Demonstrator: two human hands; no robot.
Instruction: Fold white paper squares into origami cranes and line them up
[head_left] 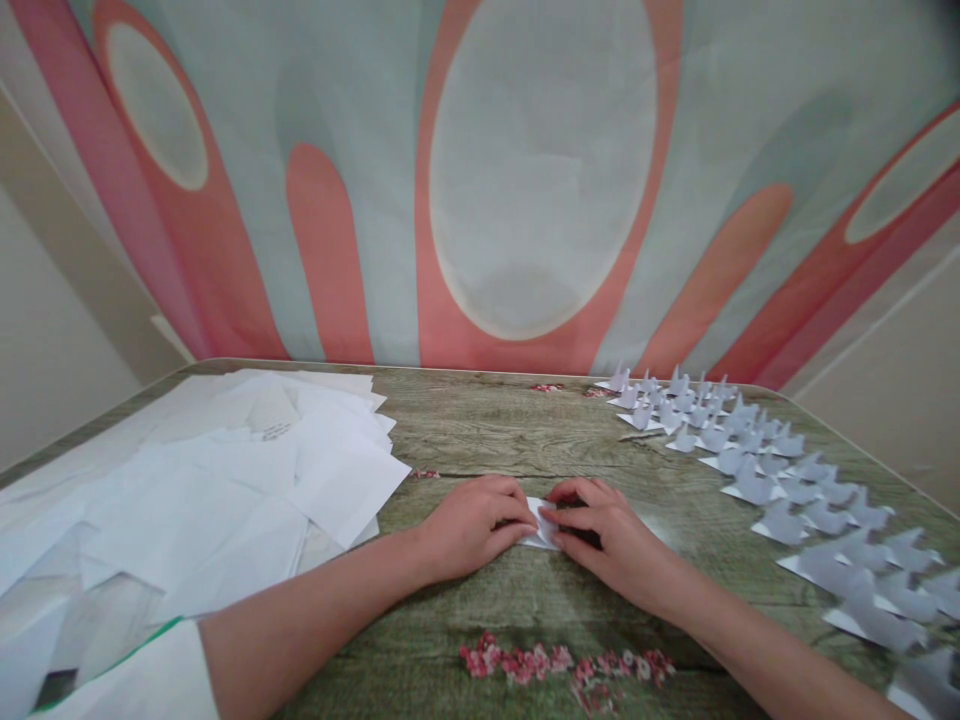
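Observation:
A small piece of folded white paper [541, 527] lies on the wood-patterned table between my two hands. From the left, my left hand [480, 520] pinches its edge, thumb and fingers closed together. On the opposite side my right hand [600, 525] has its fingertips on the paper, with the thumb near the lower edge and the index finger near the upper edge. My fingers cover parts of the paper, so its exact folded shape is hard to make out.
Loose white paper sheets [225, 500] spread over the table's left side. Several rows of folded white paper figures [780, 520] stand along the right. Pink flowers are printed on the tabletop [480, 430]. A backdrop [375, 200] with coral shapes rises behind the far edge.

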